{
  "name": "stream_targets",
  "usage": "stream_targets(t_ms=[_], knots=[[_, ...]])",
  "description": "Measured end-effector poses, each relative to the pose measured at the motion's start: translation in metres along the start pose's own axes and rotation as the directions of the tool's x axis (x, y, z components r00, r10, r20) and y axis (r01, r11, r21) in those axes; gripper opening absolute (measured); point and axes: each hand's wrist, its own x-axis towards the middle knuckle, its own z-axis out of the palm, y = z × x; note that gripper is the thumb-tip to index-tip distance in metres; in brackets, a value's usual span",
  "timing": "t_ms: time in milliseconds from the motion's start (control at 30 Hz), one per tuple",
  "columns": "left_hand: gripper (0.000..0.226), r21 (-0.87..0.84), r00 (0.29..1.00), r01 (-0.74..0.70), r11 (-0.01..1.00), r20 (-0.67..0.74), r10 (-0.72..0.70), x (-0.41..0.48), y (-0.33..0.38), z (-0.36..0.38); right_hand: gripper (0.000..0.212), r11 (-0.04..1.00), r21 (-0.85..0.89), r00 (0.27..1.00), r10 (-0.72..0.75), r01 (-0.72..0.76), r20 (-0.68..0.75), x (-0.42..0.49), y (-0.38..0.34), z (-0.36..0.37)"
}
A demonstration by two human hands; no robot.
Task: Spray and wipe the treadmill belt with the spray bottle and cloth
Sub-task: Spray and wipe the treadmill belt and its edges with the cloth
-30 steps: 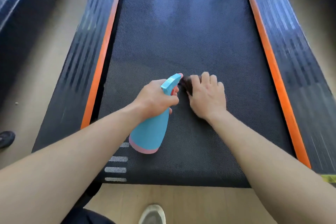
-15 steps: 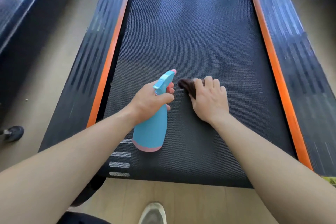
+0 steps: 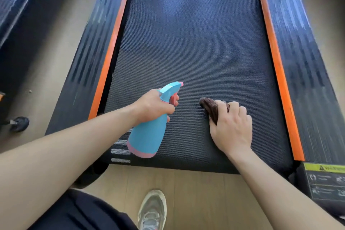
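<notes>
head view, cloth (image 3: 211, 107) mid-belt (image 3: 196, 43), clear of orange edges (image 3: 280, 73)

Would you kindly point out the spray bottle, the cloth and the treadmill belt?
spray bottle (image 3: 147, 136): head view, on its blue body.
cloth (image 3: 211, 106): head view, on the brown fold ahead of the fingers.
treadmill belt (image 3: 196, 43): head view, on bare textured surface.

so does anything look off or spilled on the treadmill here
Nothing stands out. The left hand holds the spray bottle over the belt, the right hand presses the brown cloth flat on it, and no puddle or damage shows.
</notes>
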Motion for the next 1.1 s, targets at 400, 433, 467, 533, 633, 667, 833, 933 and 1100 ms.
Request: stream_targets(t_ms=[400, 433, 467, 533, 633, 667, 833, 933, 1100], knots=[[0.011, 0.033, 0.992, 0.122, 0.992, -0.05, -0.12, -0.018, -0.019, -0.022, 0.05, 0.998, 0.042, 0.999, -0.051, 0.052, -0.016, 0.007, -0.002, 0.002], [0.013, 0.037, 0.99, 0.134, 0.99, -0.044, -0.132, -0.019, -0.021, -0.025, 0.05, 0.994, 0.054, 0.996, -0.09, 0.091, -0.019, 0.012, -0.003, 0.004], [0.017, 0.032, 0.989, 0.143, 0.989, -0.035, -0.142, -0.019, -0.022, -0.028, 0.049, 0.99, 0.058, 0.992, -0.125, 0.126, -0.016, 0.02, -0.005, 0.006], [0.037, 0.005, 0.989, 0.147, 0.989, -0.018, -0.146, -0.019, -0.024, -0.033, 0.047, 0.985, 0.051, 0.986, -0.165, 0.165, -0.009, 0.045, -0.013, 0.014], [0.052, -0.048, 0.993, 0.113, 0.992, -0.034, -0.115, -0.015, -0.025, -0.04, 0.048, 0.99, 0.06, 0.992, -0.125, 0.124, 0.003, 0.103, -0.031, 0.024], [0.05, -0.069, 0.993, 0.099, 0.993, -0.055, -0.103, -0.015, -0.023, -0.042, 0.05, 0.991, 0.076, 0.993, -0.109, 0.106, 0.035, 0.124, -0.038, 0.027], [0.049, -0.152, 0.986, 0.05, 0.987, -0.152, -0.073, -0.013, -0.018, -0.057, 0.057, 0.989, 0.077, 0.966, -0.142, 0.128, 0.215, 0.171, -0.075, 0.03], [0.046, -0.155, 0.983, 0.041, 0.987, -0.173, -0.068, -0.01, -0.017, -0.068, 0.044, 0.967, 0.058, 0.965, -0.252, 0.248, 0.069, 0.114, -0.078, 0.023], [0.045, -0.102, 0.98, 0.049, 0.994, -0.189, -0.068, 0.003, -0.018, -0.074, 0.037, 0.86, 0.108, 0.863, -0.504, 0.499, 0.022, 0.059, -0.058, 0.024]])
